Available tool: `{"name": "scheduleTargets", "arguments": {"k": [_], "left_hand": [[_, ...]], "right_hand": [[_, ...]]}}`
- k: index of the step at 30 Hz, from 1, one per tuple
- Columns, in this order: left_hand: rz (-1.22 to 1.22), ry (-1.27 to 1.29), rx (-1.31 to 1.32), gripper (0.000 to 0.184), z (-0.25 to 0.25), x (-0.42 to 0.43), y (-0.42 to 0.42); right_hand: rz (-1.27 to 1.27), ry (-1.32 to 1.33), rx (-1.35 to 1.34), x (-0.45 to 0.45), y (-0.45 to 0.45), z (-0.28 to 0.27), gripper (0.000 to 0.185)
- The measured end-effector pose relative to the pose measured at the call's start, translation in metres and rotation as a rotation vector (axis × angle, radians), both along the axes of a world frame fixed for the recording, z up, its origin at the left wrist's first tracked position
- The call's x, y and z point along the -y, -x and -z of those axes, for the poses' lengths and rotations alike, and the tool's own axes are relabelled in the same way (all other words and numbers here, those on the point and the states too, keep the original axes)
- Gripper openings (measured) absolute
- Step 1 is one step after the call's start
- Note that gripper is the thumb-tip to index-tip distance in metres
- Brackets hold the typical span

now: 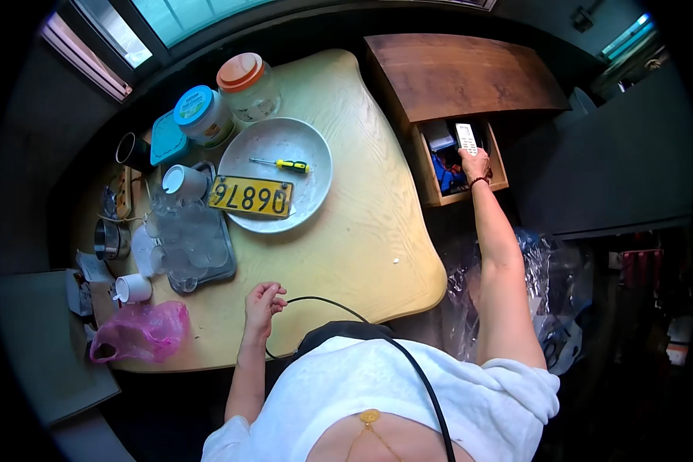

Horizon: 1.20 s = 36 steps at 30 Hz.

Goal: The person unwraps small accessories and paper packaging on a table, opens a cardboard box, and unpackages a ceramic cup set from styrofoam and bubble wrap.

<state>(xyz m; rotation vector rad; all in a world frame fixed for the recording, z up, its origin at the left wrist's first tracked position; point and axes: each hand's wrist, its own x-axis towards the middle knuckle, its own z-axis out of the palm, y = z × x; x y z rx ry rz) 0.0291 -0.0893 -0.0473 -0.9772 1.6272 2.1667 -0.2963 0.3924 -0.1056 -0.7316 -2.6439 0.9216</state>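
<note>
My right hand (476, 164) is stretched out over the open drawer (498, 163) of the brown wooden cabinet (470, 73), closed on a white remote control (466, 136). Under and beside the remote, blue items and dark clutter lie in the drawer. Above the near edge of the wooden table, my left hand (264, 302) is held with its fingers curled, near a thin black cable (316, 298); whether anything is between the fingers is too small to tell. A white round basin (316, 192) on the table holds a yellow-handled screwdriver (291, 165) and a yellow number plate (250, 195).
Jars, including one with an orange lid (240, 71), stand at the table's back left. Left of the basin are a grey tray (222, 269) with clear plastic cups, a white mug (134, 288) and a pink bag (150, 331). Clear plastic wrapping (550, 285) lies below the drawer.
</note>
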Motion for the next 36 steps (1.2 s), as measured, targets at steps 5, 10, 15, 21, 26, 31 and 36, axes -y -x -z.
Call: {"name": "scheduleTargets", "arguments": {"k": [5, 10, 15, 21, 26, 31, 36], "left_hand": [[-0.051, 0.04, 0.091, 0.014, -0.005, -0.062, 0.018], [0.017, 0.199, 0.024, 0.018, -0.01, -0.097, 0.051], [-0.001, 0.34, -0.02, 0.021, -0.008, -0.106, 0.071], [-0.061, 0.559, -0.106, 0.024, -0.013, -0.045, 0.077], [-0.13, 0.586, -0.159, 0.023, -0.019, 0.028, 0.092], [-0.055, 0.447, -0.329, 0.022, -0.023, 0.057, 0.112], [0.09, 0.347, -0.367, 0.022, -0.025, 0.096, 0.086]], "right_hand": [[-0.153, -0.047, 0.126, -0.035, 0.05, 0.021, 0.04], [-0.231, -0.225, 0.179, -0.052, 0.097, 0.06, 0.038], [-0.226, -0.324, 0.148, -0.058, 0.113, 0.083, 0.043], [-0.379, -0.217, -0.174, -0.06, 0.065, 0.032, 0.037], [-0.635, 0.216, -0.26, 0.066, 0.031, -0.055, 0.03], [-1.061, 0.155, -0.236, 0.284, 0.008, -0.131, 0.047], [-1.298, -0.117, -0.314, 0.494, 0.051, -0.122, 0.075]]}}
